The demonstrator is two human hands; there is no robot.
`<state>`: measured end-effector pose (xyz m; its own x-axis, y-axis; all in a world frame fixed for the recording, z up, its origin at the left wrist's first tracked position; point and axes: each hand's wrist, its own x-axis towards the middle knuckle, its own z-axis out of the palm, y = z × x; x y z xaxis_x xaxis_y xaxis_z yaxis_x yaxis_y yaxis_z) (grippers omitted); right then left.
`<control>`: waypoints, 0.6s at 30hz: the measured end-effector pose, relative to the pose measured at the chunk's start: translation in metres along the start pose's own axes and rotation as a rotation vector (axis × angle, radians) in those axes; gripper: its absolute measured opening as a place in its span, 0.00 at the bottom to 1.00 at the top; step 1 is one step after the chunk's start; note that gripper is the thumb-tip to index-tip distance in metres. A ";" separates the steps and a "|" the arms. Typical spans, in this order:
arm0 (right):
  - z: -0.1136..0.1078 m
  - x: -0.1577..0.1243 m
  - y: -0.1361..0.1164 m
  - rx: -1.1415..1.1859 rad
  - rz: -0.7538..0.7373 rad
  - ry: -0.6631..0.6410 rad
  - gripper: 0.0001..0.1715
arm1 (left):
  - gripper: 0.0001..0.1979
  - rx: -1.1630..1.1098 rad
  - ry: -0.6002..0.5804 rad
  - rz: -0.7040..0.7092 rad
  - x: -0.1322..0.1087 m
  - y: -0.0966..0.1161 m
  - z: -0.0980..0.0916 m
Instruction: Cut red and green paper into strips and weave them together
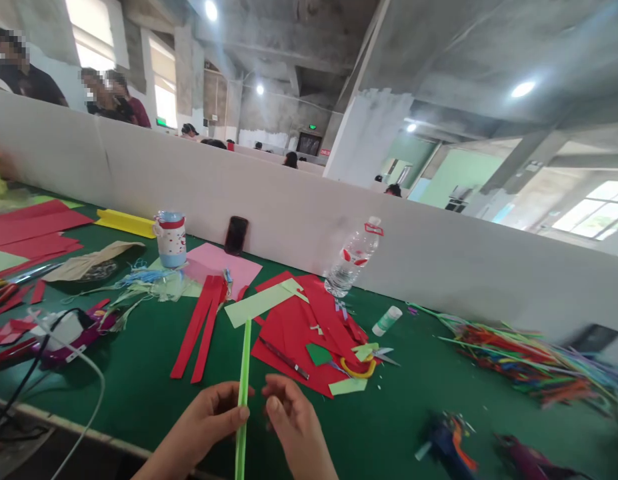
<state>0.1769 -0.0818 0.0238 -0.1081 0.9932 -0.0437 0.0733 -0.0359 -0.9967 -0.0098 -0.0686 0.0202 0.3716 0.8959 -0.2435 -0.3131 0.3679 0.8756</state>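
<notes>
Pinching narrow, creased light-green paper strip (pixel 244 373) above green table (pixel 379 427): left hand (pixel 216 415) closed on it; right hand (pixel 293 415) half-open, empty, alongside. Probably creasing step; next move calls for steady two-handed grip.

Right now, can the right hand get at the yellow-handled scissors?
Probably yes: the right hand looks empty, and the yellow-handled scissors lie beyond it to the right. Only low-lying red paper and a light green scrap seem to lie between.

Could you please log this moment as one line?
left hand: holding light-green strip | right hand: open, beside strip | ahead: red paper, scissors
</notes>
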 end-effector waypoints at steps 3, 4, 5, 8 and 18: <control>0.002 0.014 -0.015 -0.027 -0.048 -0.043 0.32 | 0.24 0.053 -0.105 -0.032 0.000 -0.005 0.007; 0.004 0.017 -0.016 0.002 -0.039 -0.071 0.28 | 0.24 0.061 -0.127 -0.042 -0.001 -0.006 0.009; 0.007 0.019 -0.015 0.049 -0.023 -0.088 0.26 | 0.24 0.066 -0.141 -0.053 -0.003 -0.007 0.010; 0.012 0.022 -0.008 0.176 0.040 -0.086 0.26 | 0.24 0.066 -0.148 -0.091 -0.009 -0.005 0.009; 0.012 0.034 -0.017 0.210 -0.009 0.088 0.29 | 0.32 0.025 -0.108 -0.161 -0.014 -0.013 0.008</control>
<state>0.1600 -0.0485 0.0388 -0.0199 0.9991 -0.0377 -0.1363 -0.0401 -0.9899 -0.0036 -0.0879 0.0159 0.5076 0.7934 -0.3359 -0.2209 0.4967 0.8393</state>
